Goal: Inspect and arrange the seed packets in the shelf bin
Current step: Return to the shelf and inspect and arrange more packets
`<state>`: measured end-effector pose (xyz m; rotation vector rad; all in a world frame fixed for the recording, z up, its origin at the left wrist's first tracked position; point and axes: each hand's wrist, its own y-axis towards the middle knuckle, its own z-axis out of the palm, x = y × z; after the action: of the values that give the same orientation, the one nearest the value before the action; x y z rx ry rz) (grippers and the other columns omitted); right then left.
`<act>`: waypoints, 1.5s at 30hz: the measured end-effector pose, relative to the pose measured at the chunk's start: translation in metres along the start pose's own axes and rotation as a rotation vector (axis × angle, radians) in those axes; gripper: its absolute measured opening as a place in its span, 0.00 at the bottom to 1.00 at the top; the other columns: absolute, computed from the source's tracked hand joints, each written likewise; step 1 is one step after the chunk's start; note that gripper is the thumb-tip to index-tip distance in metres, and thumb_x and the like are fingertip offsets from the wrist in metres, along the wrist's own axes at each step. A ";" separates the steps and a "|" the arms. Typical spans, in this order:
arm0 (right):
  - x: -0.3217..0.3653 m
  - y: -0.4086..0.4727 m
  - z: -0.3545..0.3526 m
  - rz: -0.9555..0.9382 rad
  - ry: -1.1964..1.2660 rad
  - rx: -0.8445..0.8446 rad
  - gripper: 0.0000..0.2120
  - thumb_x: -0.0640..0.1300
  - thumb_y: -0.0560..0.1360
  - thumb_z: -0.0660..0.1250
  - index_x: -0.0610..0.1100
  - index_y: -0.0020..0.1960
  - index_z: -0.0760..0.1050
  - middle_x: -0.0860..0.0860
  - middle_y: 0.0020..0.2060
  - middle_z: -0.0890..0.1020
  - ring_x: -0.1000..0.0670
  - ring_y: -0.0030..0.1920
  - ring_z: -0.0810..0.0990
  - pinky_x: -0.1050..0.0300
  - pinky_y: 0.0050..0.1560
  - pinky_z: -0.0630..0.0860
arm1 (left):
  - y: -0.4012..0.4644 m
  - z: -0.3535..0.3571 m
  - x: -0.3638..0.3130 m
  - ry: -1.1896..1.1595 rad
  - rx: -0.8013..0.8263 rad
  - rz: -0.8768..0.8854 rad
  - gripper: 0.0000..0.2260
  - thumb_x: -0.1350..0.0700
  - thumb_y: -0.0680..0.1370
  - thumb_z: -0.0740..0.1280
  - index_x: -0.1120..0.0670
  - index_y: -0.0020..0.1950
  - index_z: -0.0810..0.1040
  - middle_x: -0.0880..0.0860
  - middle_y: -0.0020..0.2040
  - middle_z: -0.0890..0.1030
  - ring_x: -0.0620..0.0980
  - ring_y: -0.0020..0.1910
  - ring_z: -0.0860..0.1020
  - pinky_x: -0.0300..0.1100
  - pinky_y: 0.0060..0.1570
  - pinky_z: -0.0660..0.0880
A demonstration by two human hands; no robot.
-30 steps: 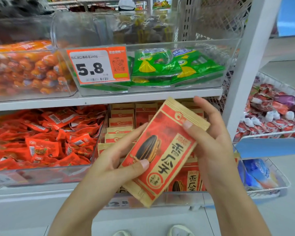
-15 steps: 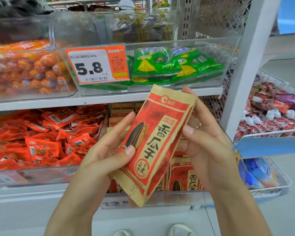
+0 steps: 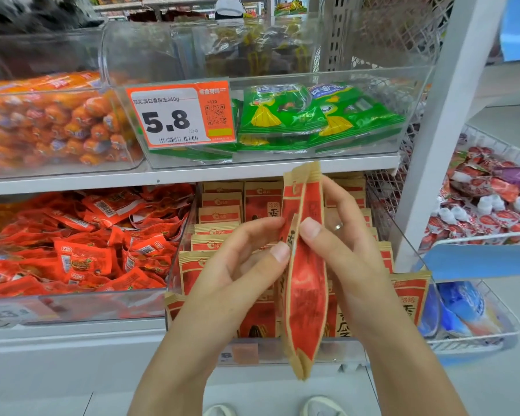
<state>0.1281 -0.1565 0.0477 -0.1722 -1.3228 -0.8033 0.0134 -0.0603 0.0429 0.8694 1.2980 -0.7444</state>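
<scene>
Before the lower shelf, in the head view, we hold one red and tan seed packet (image 3: 305, 283) upright and edge-on, our left hand (image 3: 237, 265) pinching its left edge and our right hand (image 3: 351, 259) gripping its right side. Behind it, a clear shelf bin (image 3: 409, 244) holds rows of matching packets (image 3: 219, 217) standing upright. Above, we see a price tag (image 3: 179, 115) reading 5.8 beside green packets (image 3: 312, 115).
</scene>
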 end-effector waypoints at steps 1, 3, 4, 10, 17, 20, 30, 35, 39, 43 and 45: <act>-0.001 0.000 0.000 -0.012 -0.045 -0.004 0.31 0.55 0.65 0.72 0.54 0.67 0.72 0.52 0.56 0.82 0.55 0.54 0.82 0.61 0.52 0.77 | 0.000 0.002 0.001 -0.030 -0.026 -0.012 0.25 0.40 0.66 0.74 0.49 0.60 0.79 0.54 0.58 0.83 0.53 0.59 0.81 0.48 0.58 0.76; -0.002 -0.001 0.003 -0.012 -0.103 0.000 0.23 0.55 0.64 0.72 0.56 0.59 0.75 0.55 0.54 0.83 0.56 0.54 0.82 0.61 0.53 0.77 | 0.001 0.005 0.001 -0.059 -0.060 -0.037 0.30 0.40 0.63 0.75 0.54 0.59 0.77 0.57 0.52 0.85 0.52 0.52 0.83 0.45 0.53 0.79; -0.002 -0.001 0.005 -0.007 -0.112 -0.007 0.19 0.55 0.65 0.72 0.56 0.54 0.76 0.57 0.51 0.83 0.58 0.52 0.82 0.62 0.51 0.77 | 0.001 0.006 0.000 -0.055 -0.067 -0.036 0.30 0.40 0.62 0.74 0.55 0.58 0.77 0.58 0.50 0.85 0.51 0.49 0.83 0.42 0.49 0.80; 0.001 -0.002 0.008 0.009 -0.092 -0.019 0.08 0.49 0.72 0.67 0.44 0.46 0.76 0.59 0.36 0.81 0.62 0.39 0.80 0.69 0.39 0.74 | -0.001 0.017 0.000 -0.104 -0.164 -0.033 0.18 0.38 0.67 0.72 0.49 0.50 0.82 0.58 0.52 0.84 0.56 0.52 0.83 0.45 0.53 0.77; 0.001 -0.001 0.011 0.047 -0.080 -0.028 0.11 0.48 0.73 0.66 0.40 0.46 0.75 0.54 0.35 0.79 0.58 0.36 0.77 0.67 0.37 0.75 | 0.007 0.019 -0.005 -0.053 -0.127 -0.051 0.10 0.48 0.71 0.67 0.52 0.36 0.82 0.48 0.38 0.84 0.42 0.41 0.82 0.36 0.45 0.72; 0.001 0.000 0.012 0.083 -0.058 -0.095 0.09 0.49 0.71 0.67 0.43 0.42 0.75 0.53 0.32 0.77 0.57 0.33 0.74 0.66 0.33 0.73 | 0.004 0.020 0.001 -0.099 -0.149 -0.082 0.07 0.44 0.70 0.66 0.44 0.39 0.82 0.46 0.41 0.84 0.42 0.42 0.82 0.41 0.47 0.73; 0.001 0.001 0.009 0.148 -0.012 -0.146 0.14 0.58 0.67 0.72 0.49 0.40 0.76 0.53 0.34 0.77 0.54 0.37 0.75 0.57 0.42 0.73 | 0.005 0.025 0.000 0.033 -0.125 0.022 0.18 0.41 0.70 0.69 0.56 0.48 0.78 0.46 0.39 0.82 0.42 0.42 0.80 0.34 0.44 0.77; 0.004 -0.001 0.008 0.190 0.013 0.020 0.15 0.50 0.68 0.69 0.46 0.52 0.75 0.58 0.36 0.82 0.59 0.38 0.80 0.66 0.37 0.75 | 0.004 0.019 -0.003 -0.056 -0.266 0.029 0.23 0.38 0.65 0.70 0.56 0.47 0.80 0.58 0.45 0.84 0.49 0.45 0.82 0.50 0.54 0.78; 0.005 -0.003 0.003 0.273 -0.016 0.159 0.13 0.48 0.68 0.69 0.46 0.51 0.74 0.59 0.39 0.83 0.60 0.39 0.81 0.68 0.38 0.75 | 0.006 0.012 -0.006 -0.204 -0.420 0.060 0.21 0.45 0.71 0.69 0.62 0.49 0.79 0.58 0.45 0.83 0.49 0.46 0.81 0.49 0.53 0.76; 0.008 -0.002 -0.005 0.334 -0.057 0.290 0.09 0.46 0.70 0.68 0.44 0.46 0.71 0.60 0.39 0.83 0.62 0.39 0.81 0.71 0.41 0.74 | 0.006 0.002 -0.009 -0.278 -0.510 0.093 0.15 0.41 0.73 0.69 0.53 0.45 0.82 0.54 0.44 0.83 0.51 0.48 0.82 0.51 0.55 0.77; 0.009 -0.002 -0.007 0.334 -0.098 0.329 0.09 0.46 0.70 0.70 0.46 0.44 0.72 0.61 0.40 0.83 0.62 0.41 0.82 0.72 0.42 0.74 | 0.005 0.000 -0.011 -0.295 -0.533 0.116 0.13 0.41 0.71 0.66 0.49 0.40 0.82 0.49 0.41 0.82 0.48 0.45 0.81 0.50 0.54 0.77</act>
<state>0.1327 -0.1651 0.0530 -0.1663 -1.4506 -0.2930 0.0161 -0.0578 0.0545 0.3823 1.0943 -0.3845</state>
